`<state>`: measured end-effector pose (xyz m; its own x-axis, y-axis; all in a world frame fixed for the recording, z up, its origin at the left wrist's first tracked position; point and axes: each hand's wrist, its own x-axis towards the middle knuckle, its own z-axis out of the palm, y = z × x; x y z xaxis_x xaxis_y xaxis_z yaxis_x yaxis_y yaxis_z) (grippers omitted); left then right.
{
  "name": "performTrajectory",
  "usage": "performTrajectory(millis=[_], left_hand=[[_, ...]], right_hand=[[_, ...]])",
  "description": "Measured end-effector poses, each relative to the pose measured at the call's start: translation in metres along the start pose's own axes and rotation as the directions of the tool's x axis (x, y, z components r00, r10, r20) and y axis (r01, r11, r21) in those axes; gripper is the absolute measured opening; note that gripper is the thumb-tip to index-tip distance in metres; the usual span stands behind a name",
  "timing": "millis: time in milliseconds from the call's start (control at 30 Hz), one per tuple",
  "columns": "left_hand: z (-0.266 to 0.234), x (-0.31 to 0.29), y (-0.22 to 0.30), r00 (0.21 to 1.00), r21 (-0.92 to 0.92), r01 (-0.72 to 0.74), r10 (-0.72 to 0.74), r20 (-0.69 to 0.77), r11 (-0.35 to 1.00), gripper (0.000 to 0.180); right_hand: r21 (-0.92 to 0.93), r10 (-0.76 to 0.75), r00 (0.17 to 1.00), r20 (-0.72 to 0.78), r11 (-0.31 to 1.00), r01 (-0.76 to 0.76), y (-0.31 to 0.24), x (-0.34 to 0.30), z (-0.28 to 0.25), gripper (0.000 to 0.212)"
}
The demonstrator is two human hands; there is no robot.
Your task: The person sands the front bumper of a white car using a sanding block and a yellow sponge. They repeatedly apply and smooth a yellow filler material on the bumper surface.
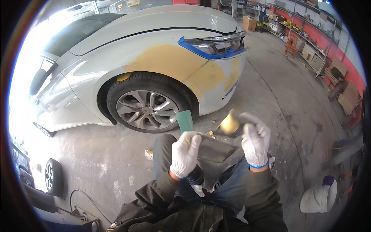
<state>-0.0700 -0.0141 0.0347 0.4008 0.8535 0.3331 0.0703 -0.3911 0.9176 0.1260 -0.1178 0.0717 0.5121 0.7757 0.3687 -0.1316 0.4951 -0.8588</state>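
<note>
Paste (229,124), yellow and heaped, is being held up between the knees and the car (94,73), apparently on a dark plate (241,127) that is being gripped by the right hand (255,145); both are being blurred, so the exact hold cannot be told. By the left hand (185,154), closed and gloved, a dark board (217,150) is being grasped, tilted over the lap. A green sheet (185,120) is being shown upright just beyond those fingers; whether it is being pinched too cannot be told. A yellow patch (166,62) is being displayed on the fender, above the front wheel (147,110) and reaching toward the headlight (216,46), which is being edged by blue tape (195,52).

Risk is being posed chiefly by the heap: were the plate tipped too steeply, paste could be dropped onto the trousers or the floor (278,127). Were the hands swung together hastily, the board could be knocked. Grip is possibly being weakened by the knitted gloves, should they be smeared. The tyre, too, is being left exposed to drips.
</note>
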Motion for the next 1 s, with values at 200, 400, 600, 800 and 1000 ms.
performTrajectory(millis=[200,400,600,800,1000], left_hand=[[-0.018,0.030,0.007,0.983,-0.128,-0.039,0.015,-0.183,0.991,0.017],[-0.021,0.033,0.004,0.958,-0.078,0.010,-0.032,-0.284,0.997,0.021],[-0.019,0.039,-0.005,0.918,-0.183,0.043,-0.111,-0.380,0.982,0.023],[-0.016,0.045,-0.014,0.923,-0.202,0.034,-0.109,-0.369,0.979,0.021],[-0.030,0.061,-0.030,0.888,0.037,0.010,0.008,-0.461,0.999,0.020]], right_hand=[[-0.557,0.223,0.935,0.277,0.830,-0.033,0.013,0.005,-0.002,0.028],[-0.777,-0.477,0.787,0.392,0.287,0.561,0.016,0.004,0.047,0.026],[-0.684,-0.374,0.749,0.547,0.316,0.657,0.057,-0.024,0.061,0.031],[-0.745,-0.434,0.767,0.472,0.269,0.611,0.064,0.003,0.070,0.040],[-0.699,-0.431,0.733,0.527,0.271,0.662,0.061,0.008,0.065,0.039]])
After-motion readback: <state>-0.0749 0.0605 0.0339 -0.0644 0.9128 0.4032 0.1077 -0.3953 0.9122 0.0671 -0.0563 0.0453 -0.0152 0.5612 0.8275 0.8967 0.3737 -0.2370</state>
